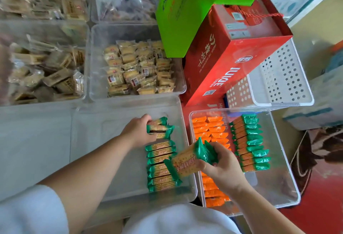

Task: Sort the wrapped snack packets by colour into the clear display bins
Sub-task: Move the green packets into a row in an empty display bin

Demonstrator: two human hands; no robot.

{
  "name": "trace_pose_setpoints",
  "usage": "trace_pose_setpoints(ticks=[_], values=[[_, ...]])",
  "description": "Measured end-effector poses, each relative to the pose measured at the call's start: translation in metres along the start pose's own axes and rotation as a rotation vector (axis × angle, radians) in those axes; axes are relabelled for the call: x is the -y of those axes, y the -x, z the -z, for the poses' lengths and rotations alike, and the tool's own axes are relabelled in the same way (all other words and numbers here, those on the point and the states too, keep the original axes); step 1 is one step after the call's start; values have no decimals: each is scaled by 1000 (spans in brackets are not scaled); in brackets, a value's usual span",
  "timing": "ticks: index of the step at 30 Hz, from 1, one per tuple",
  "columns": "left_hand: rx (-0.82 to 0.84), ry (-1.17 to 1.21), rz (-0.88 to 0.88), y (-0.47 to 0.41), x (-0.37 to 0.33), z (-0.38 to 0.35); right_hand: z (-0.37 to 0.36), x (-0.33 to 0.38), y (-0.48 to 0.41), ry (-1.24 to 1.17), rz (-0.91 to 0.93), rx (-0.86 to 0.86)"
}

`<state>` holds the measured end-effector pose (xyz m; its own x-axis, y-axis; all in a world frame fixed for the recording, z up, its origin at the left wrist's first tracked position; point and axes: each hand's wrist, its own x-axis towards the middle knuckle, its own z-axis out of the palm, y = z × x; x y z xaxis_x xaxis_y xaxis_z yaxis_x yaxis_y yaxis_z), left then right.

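The middle bin (92,141), low in the centre of the frame, is mostly bare, with a green row (161,167) of packets stacked along its right wall. At lower right the mixed bin (278,178) carries orange packets (209,128) down its left side and a green column (250,141) just beside them. The left grip (137,131) is curled round a left bundle (161,128) of green packets at the upper end of the row. The right grip (226,167) pinches a right bundle (187,161) of two or so greens, raised over the wall between the bins. To my eye the greens are being shifted out of the mixed bin. Next, the left bundle wants setting flush at the head of the row, then the right one laid in line without toppling the stack.
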<state>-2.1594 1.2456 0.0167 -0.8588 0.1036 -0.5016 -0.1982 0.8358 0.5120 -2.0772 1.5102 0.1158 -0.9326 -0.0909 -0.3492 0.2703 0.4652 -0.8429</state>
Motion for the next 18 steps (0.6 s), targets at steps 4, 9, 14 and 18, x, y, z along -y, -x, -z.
trace_pose_setpoints(ticks=[4,9,14,18], values=[[118,3,12,-6,2,3,-1,3,2,1,-6,23],[135,495,153,-5,15,5,2,2,5,1,-20,8],[172,595,196,-3,17,14,4,0,6,-4,-5,-16],[254,568,177,-3,11,14,4,1,7,9,13,-24]])
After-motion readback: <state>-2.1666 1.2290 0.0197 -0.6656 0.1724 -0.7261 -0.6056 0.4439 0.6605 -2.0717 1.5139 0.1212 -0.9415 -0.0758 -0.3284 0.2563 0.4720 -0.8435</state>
